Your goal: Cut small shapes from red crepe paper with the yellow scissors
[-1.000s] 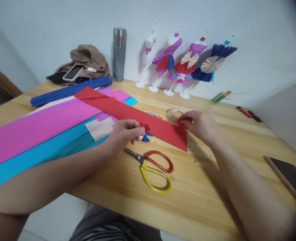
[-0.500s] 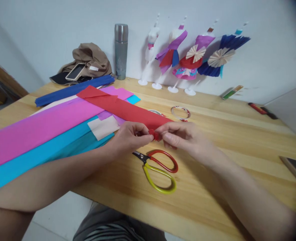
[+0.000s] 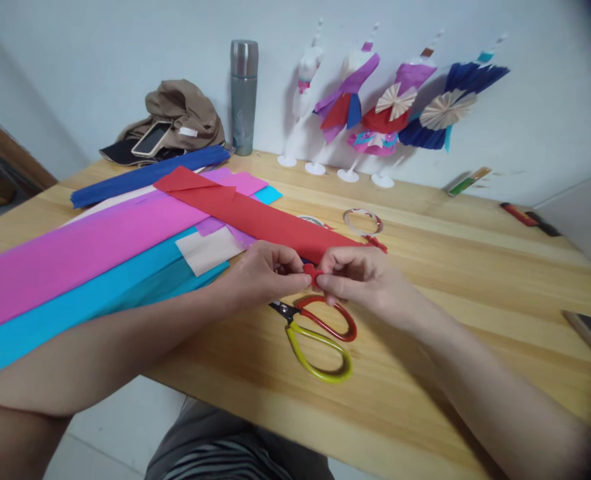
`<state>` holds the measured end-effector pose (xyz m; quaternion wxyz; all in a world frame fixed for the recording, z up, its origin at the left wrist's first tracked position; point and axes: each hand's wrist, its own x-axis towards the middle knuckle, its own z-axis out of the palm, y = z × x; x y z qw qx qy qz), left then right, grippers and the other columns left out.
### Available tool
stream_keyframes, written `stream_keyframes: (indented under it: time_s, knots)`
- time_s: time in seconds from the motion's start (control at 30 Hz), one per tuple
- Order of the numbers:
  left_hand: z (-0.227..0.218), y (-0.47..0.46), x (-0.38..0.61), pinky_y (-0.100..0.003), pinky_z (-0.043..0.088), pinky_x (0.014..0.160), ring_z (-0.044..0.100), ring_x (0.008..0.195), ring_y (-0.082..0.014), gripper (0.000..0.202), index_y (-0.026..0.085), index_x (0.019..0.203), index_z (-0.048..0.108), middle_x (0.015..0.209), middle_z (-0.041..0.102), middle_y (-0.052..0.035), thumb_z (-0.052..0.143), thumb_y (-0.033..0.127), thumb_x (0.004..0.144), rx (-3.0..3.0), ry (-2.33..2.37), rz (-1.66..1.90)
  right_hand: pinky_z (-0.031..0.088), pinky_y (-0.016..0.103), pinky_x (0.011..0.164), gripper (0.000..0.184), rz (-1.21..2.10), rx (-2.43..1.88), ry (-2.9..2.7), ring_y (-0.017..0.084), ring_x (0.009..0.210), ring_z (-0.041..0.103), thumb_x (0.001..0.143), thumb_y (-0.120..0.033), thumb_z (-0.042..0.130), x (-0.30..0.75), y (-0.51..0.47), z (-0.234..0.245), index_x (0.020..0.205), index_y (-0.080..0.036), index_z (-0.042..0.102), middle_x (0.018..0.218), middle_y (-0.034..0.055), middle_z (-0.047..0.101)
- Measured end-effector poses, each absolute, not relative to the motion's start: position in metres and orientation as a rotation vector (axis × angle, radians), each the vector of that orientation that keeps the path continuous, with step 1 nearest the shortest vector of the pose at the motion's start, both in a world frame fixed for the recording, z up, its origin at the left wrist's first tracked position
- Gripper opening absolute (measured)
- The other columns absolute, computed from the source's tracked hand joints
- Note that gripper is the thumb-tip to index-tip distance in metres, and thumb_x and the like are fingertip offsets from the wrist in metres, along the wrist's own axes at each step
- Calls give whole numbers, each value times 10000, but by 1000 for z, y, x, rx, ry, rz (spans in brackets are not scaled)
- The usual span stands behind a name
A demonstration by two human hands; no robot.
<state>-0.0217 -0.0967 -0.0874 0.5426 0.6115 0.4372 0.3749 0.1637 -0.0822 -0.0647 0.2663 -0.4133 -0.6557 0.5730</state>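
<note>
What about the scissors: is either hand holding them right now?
No, the scissors lie on the wooden table, while the left hand and right hand both pinch a small red paper piece.

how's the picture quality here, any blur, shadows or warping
Head view: slightly soft, so the red scrap pinched between the left hand and right hand shows little detail; head view: a shadow falls on the table beneath the right arm; head view: the dress stands lean rightward, probably lens distortion, and the top right corner darkens.
</note>
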Motion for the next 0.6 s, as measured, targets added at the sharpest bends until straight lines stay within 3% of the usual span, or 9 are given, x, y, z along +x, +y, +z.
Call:
stream_keyframes:
  time_s: [0.1,0.2,0.53,0.6]
  knots:
    - [-89,-95,-22,-216,286,486,453,526,-87,204,145,588,611,544,536,10,702,288,701,1438,1024,885,426,229,462,278,1577,-1080,-1725,100,482,516,673,-351,828,162,-84,-64,693,-198,596,570,-33,599]
    - [-90,-95,-22,-219,288,497,456,550,-90,205,145,588,603,566,543,2,702,290,693,1438,1018,880,429,228,460,309,1483,-1093,-1702,97,474,513,662,-371,848,158,-86,-66,668,-200,591,550,-43,574]
    - [-84,-95,-21,-218,256,474,380,478,-64,217,154,571,564,490,459,42,687,313,653,1350,1013,809,406,214,447,455,1662,-1039,-1637,107,468,575,746,-610,762,174,-72,-75,693,-173,647,559,14,658]
    - [-86,-94,-21,-222,254,478,380,486,-67,214,157,568,560,501,454,41,681,314,648,1362,1014,805,407,219,459,434,1625,-1024,-1674,114,487,574,757,-596,755,173,-74,-75,727,-174,660,550,15,654]
